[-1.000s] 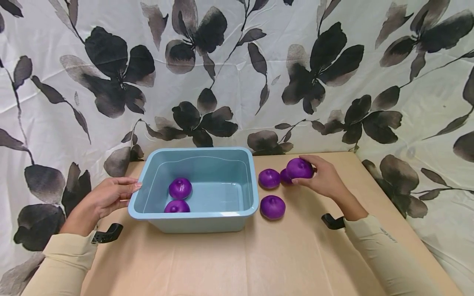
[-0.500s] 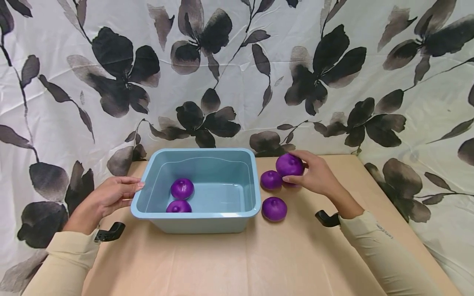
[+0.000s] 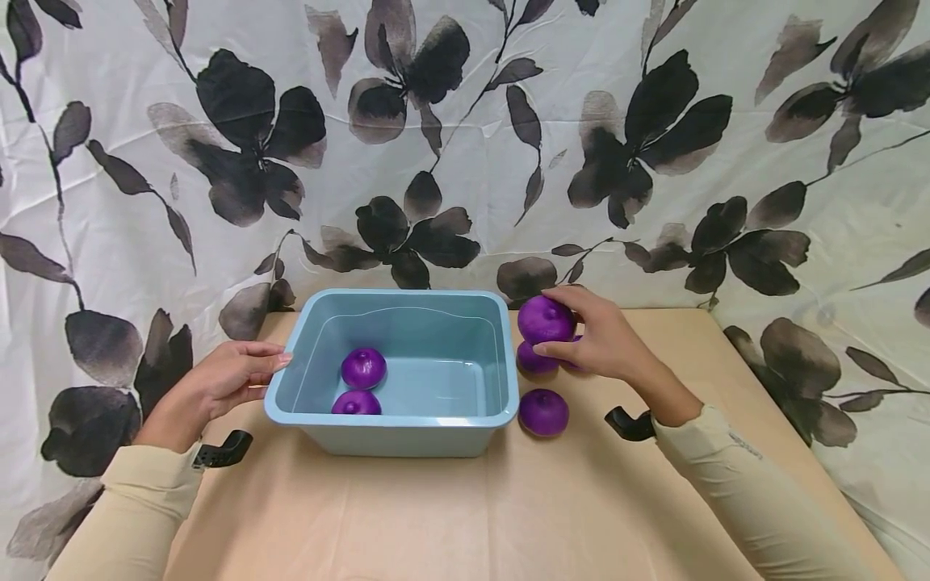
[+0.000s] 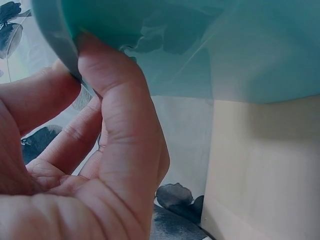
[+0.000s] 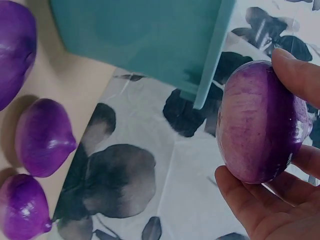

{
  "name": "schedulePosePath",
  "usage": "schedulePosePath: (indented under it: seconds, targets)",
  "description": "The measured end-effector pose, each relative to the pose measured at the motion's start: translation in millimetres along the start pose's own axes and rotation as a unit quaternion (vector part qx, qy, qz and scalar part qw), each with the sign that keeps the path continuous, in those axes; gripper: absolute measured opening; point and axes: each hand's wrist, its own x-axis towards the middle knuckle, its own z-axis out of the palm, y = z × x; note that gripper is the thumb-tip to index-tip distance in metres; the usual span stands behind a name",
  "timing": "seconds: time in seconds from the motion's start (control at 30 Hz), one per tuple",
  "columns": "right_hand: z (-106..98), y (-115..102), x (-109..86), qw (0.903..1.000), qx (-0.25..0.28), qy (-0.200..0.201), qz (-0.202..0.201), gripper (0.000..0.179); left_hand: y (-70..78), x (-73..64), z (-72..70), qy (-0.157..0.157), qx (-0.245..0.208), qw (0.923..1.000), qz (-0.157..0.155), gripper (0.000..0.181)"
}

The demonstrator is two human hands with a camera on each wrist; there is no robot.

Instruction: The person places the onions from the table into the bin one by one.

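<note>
My left hand (image 3: 221, 383) pinches the left rim of a light blue plastic tub (image 3: 403, 440); the left wrist view has the fingers (image 4: 117, 100) at both sides of that rim. My right hand (image 3: 609, 339) holds a purple onion (image 3: 543, 319) between thumb and fingers, raised above the table by the tub's right side. Close up, this onion (image 5: 260, 122) has a pale, streaked side. Inside the tub lie two more onions, one farther back (image 3: 363, 369) and one partly hidden by the front rim. Beneath the held onion, another onion (image 3: 536, 360) is partly covered.
An onion (image 3: 543, 413) sits on the table by the tub's right front corner. One more onion is mostly hidden behind my right hand. The tan table (image 3: 407, 516) ends at the back against a white cloth (image 3: 508, 161) with dark flowers.
My right hand has carried the held onion leftward and slightly up, toward the tub's right rim. My left hand keeps its hold on the rim; the whole view has shifted slightly.
</note>
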Motion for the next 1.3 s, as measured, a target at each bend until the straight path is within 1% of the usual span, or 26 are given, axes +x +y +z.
schedulePosePath:
  seconds: [0.27, 0.43, 0.63, 0.8, 0.93, 1.07, 1.17, 1.3]
  targets:
    - [1, -23, 12.2, 0.9997, -0.015, -0.021, 0.005, 0.085, 0.1, -1.4, -0.2, -0.005, -0.001, 1.0000, 0.005, 0.013]
    - [3, -38, 23.3, 0.9991, -0.012, -0.040, -0.005, 0.084, 1.9, -0.9, -1.0, -0.008, -0.006, 0.9999, 0.007, 0.014]
    - [12, -54, 38.2, 0.9976, -0.018, -0.061, -0.028, 0.084, 1.4, -0.5, -2.1, -0.012, -0.012, 0.9998, 0.008, 0.014]
    - [21, -63, 49.4, 0.9951, -0.030, -0.068, -0.065, 0.081, 1.3, -0.8, -2.3, -0.013, -0.006, 0.9999, 0.009, 0.012]
    - [28, -72, 57.3, 0.9931, -0.032, -0.075, -0.084, 0.081, 2.0, 0.3, -1.8, -0.010, -0.002, 0.9999, 0.011, 0.009]
    - [35, -80, 64.3, 0.9910, -0.038, -0.081, -0.099, 0.082, 2.2, 1.3, -1.2, -0.016, -0.004, 0.9998, 0.013, 0.009]
    - [41, -86, 70.5, 0.9894, -0.045, -0.092, -0.103, 0.082, 2.1, 1.5, -1.0, -0.021, -0.007, 0.9997, 0.013, 0.008]
    - [47, -96, 80.5, 0.9875, -0.055, -0.111, -0.098, 0.083, 1.8, 0.9, -1.7, -0.018, -0.007, 0.9998, 0.011, 0.008]
